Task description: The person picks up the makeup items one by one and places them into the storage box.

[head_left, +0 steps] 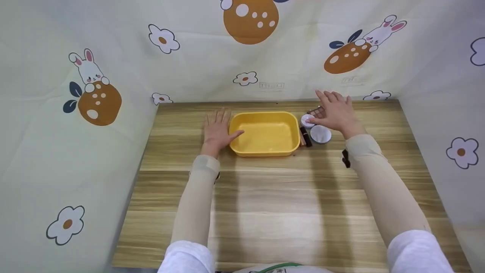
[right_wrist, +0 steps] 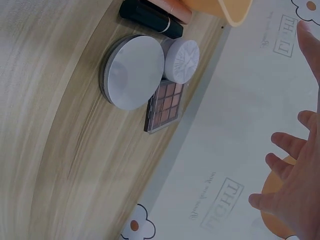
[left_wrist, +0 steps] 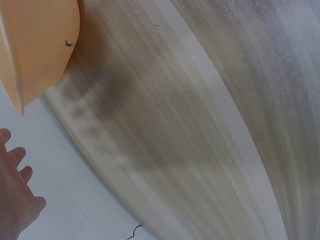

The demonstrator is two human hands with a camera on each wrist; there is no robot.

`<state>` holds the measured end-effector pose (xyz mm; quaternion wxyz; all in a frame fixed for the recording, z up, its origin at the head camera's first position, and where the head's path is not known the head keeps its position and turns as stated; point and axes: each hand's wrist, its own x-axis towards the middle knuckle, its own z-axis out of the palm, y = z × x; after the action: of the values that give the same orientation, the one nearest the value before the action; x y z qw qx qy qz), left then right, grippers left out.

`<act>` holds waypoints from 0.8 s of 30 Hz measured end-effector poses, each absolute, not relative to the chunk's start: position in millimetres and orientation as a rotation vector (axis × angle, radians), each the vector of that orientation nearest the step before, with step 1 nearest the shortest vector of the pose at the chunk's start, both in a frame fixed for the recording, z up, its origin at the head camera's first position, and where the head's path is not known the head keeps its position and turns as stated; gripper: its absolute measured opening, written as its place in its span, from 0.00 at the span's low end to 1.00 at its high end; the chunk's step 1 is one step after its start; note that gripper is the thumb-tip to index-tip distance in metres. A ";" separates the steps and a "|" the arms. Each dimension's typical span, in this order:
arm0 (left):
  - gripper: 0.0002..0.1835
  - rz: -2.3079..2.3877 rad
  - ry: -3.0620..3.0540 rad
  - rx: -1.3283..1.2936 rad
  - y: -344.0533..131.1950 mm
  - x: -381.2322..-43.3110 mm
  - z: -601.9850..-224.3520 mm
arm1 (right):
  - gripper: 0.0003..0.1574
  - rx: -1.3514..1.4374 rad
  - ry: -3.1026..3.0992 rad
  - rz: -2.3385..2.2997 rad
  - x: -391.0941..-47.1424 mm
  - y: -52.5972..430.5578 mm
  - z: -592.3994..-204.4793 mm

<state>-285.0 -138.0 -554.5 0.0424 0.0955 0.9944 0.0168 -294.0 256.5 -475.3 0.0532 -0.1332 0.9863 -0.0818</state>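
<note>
My left hand [head_left: 218, 132] is spread beside the left end of a yellow plastic basin [head_left: 265, 153], its thumb over the rim; whether it touches cannot be made out. Above the cosmetics at the basin's right, my right hand [head_left: 337, 113] reaches with fingers apart and holds nothing. Under and near it lie a small white round jar [right_wrist: 182, 61], a larger round compact [right_wrist: 136, 72] and an eyeshadow palette [right_wrist: 165, 105] with several pans. A black lipstick tube [right_wrist: 150, 19] and a pinkish tube [right_wrist: 172, 9] lie side by side against the basin.
The wood-grain table [head_left: 273, 197] ends at a pale cloth [head_left: 197, 68] printed with rabbits and flowers, which hangs behind it and on both sides. Both forearms stretch across the table from the front edge.
</note>
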 end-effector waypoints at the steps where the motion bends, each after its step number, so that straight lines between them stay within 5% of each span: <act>1: 0.52 0.051 3.043 0.297 -137.7 -284.8 -556.0 | 0.66 -0.399 2.994 -0.255 -293.9 256.9 -476.1; 24: 0.49 0.175 3.073 0.355 -140.4 -278.3 -577.9 | 0.66 -0.382 2.975 -0.284 -291.5 260.1 -488.7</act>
<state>-278.3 -140.4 -577.9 0.0215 0.1144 0.9916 0.0564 -291.5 260.1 -488.7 0.0643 -0.1265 0.9854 -0.0941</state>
